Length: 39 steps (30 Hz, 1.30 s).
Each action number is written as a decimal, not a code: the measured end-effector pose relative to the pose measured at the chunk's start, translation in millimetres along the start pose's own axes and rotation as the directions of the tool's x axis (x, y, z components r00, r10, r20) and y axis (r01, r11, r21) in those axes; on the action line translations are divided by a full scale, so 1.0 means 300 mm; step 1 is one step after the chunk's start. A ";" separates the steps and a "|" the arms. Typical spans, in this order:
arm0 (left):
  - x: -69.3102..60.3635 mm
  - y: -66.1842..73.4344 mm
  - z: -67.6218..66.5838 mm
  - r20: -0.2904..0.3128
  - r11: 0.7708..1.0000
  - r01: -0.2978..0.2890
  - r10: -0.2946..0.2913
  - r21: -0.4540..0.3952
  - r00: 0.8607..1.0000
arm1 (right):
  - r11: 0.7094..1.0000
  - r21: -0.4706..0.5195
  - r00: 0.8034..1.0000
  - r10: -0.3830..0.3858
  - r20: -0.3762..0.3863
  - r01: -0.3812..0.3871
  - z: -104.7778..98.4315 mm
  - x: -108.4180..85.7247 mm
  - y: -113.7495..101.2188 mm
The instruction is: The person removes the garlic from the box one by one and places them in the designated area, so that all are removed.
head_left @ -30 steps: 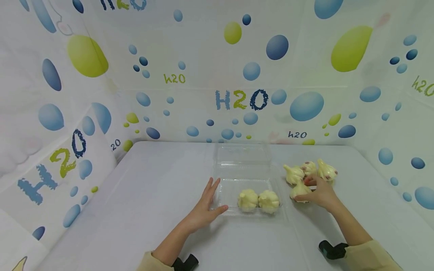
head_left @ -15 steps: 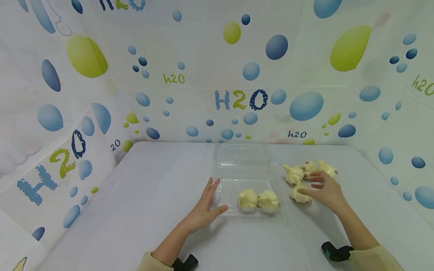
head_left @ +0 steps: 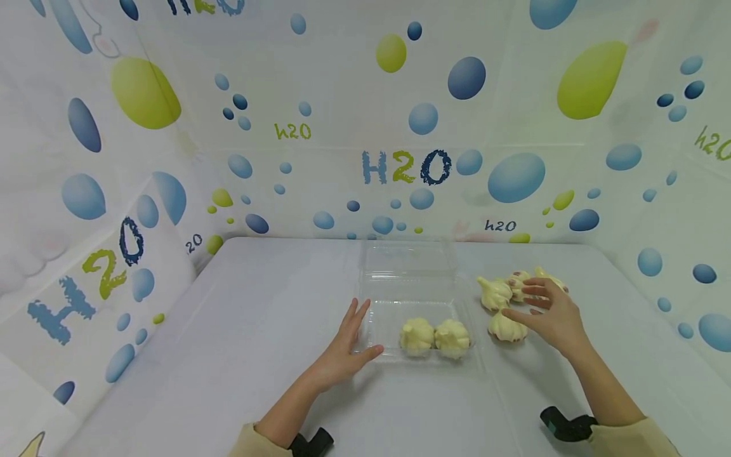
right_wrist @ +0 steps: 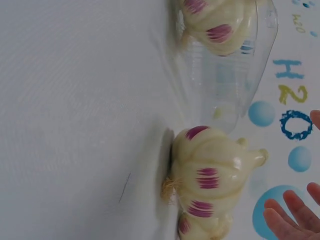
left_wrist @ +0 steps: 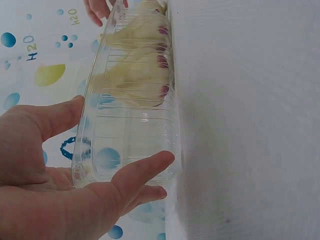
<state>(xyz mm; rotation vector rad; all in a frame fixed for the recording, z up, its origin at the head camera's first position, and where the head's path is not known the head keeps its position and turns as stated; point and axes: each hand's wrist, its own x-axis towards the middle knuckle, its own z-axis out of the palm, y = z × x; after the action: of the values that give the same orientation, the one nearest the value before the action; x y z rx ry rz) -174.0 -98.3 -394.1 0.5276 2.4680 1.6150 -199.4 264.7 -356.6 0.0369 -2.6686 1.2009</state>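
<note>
A clear plastic clamshell box (head_left: 379,317) lies with its lid (head_left: 408,259) folded back. Two garlic bulbs (head_left: 417,336) sit side by side in its near right part. My left hand (head_left: 339,362) is at the box's left side, thumb and fingers spread along its wall (left_wrist: 125,125). To the right of the box, my right hand (head_left: 556,320) hovers with parted fingers and holds nothing. Just left of it stands one garlic bulb (head_left: 507,327), purple-streaked in the right wrist view (right_wrist: 215,172). Behind are another bulb (head_left: 494,294) and more, partly hidden by my fingers.
A white cloth (head_left: 274,285) covers the table. Behind it hangs a white curtain (head_left: 342,82) with blue and green drops and H2O lettering. Black wrist cameras (head_left: 565,424) are strapped below both hands.
My right hand has let go of the near garlic bulb and drawn up and to the right. That bulb stays on the table. The left hand and the box have not moved.
</note>
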 end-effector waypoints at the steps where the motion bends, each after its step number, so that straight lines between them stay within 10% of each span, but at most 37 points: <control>1: -0.001 0.001 0.000 0.000 1.000 0.002 -0.002 0.000 1.000 | 1.000 0.007 1.000 -0.011 -0.003 0.011 -0.001 -0.001 -0.008; 39: 0.004 -0.009 0.000 0.003 1.000 0.002 -0.002 0.009 1.000 | 0.964 0.227 0.975 -0.173 0.140 0.138 0.135 0.004 -0.176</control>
<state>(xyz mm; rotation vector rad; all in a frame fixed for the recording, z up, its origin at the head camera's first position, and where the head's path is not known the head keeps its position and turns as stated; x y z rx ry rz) -175.7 -98.8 -396.6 0.5281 2.4738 1.6019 -202.3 199.7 -343.5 0.3862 -2.5926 1.4843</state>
